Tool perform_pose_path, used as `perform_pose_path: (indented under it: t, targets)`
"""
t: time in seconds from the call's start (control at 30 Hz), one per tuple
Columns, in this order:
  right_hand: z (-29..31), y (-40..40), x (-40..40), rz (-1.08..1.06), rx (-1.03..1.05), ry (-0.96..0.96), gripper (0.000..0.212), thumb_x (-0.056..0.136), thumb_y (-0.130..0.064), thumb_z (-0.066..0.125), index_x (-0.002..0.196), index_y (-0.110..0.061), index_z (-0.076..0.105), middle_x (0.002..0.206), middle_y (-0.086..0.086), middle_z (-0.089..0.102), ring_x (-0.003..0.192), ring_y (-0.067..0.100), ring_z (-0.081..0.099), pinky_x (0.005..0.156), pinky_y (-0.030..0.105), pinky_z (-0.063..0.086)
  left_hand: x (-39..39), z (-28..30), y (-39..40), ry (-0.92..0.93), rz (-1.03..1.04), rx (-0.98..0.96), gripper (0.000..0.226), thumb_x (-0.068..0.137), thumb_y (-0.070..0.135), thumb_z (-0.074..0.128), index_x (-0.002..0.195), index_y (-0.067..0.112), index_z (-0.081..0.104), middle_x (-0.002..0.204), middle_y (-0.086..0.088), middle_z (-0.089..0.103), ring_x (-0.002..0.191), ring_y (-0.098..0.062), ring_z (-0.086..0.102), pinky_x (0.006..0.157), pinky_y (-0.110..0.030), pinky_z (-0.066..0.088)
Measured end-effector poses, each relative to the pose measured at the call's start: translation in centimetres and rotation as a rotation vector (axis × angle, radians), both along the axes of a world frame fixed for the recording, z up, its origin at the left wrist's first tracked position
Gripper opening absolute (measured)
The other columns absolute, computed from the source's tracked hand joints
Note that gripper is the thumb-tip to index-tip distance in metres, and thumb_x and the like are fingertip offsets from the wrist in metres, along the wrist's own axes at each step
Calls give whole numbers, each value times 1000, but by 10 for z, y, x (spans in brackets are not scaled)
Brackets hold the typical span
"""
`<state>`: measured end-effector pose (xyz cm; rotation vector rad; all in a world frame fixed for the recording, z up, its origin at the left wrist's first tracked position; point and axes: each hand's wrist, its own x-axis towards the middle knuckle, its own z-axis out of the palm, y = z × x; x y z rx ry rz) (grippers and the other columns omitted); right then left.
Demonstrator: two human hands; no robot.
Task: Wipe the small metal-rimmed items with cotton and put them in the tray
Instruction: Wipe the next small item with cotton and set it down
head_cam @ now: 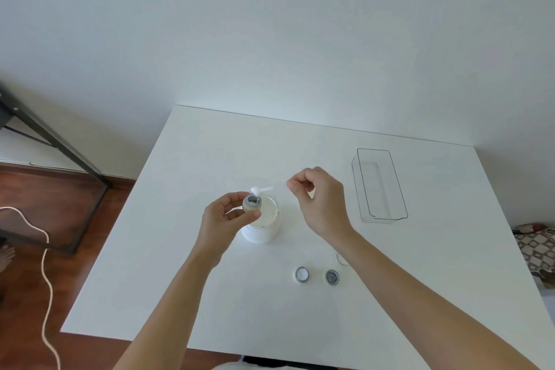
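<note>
My left hand [223,219] pinches a small round metal-rimmed item [252,203] above a white cotton-swab container [264,227]. My right hand [318,198] pinches the end of a cotton swab [264,189], whose blurred tip lies just above the held item. Two more metal-rimmed items lie on the white table [210,279] near me, one with a light centre [301,274] and one with a dark centre [332,276]. Part of a third [341,258] shows behind my right forearm. A clear rectangular tray [380,186] stands at the right with nothing visible in it.
A wall runs along the table's far edge. A dark metal frame [60,141] and a pale cable [45,249] are on the wooden floor at the left. Patterned fabric [537,249] lies past the table's right edge.
</note>
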<state>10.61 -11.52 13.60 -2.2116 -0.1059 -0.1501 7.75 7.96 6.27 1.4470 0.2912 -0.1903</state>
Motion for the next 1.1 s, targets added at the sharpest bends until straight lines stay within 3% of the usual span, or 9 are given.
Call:
perform_pose_path:
  t: [0.1,0.33,0.57,0.7,0.9,1.0,1.1]
  targets:
    - [-2,3,-3,74,-175,-196,12,87,-13,67,76,-13,66,76,-3,60,72,14,54,81,32,36,1,1,-1,-8,-5,-4,32,80,5,82,108,15,72,102,2,79,85,-12,73,78,-20,55]
    - [-11,-4,-7,249,-564,-690,19,91,-16,63,72,-15,66,71,-4,58,65,20,53,75,32,31,3,2,0,-23,1,-39,31,79,2,81,107,11,73,100,1,80,87,-12,75,76,-16,55]
    - [-15,-14,-11,228,-605,-802,15,83,-10,73,71,-17,67,70,-4,58,64,20,54,74,32,30,5,1,2,-32,7,-47,30,79,1,80,107,12,74,100,0,80,87,-12,75,77,-16,55]
    - [-14,-17,-11,164,-531,-735,19,91,-16,63,72,-16,67,71,-4,57,66,20,53,76,32,29,5,-1,5,-38,4,-43,30,80,1,80,107,14,73,102,2,80,87,-11,74,77,-17,55]
    - [-19,-13,-7,-31,-189,-236,13,91,-16,64,78,-20,63,80,-8,61,72,8,53,82,30,30,-1,-1,10,-46,-7,-75,33,76,19,82,108,22,74,113,0,76,100,-17,73,99,-36,51]
    - [-29,-8,-1,6,-365,-114,13,94,-20,58,83,-17,64,84,-3,59,75,17,54,81,31,27,-5,-4,13,-44,-8,-147,44,70,24,81,112,19,73,117,-5,75,110,-29,72,105,-46,48]
    - [-38,2,5,129,-606,-71,18,98,-24,48,92,-16,62,91,-1,56,81,22,53,81,32,24,-8,-6,14,-30,-5,-189,50,70,24,80,118,16,69,118,-4,74,110,-30,72,104,-46,49]
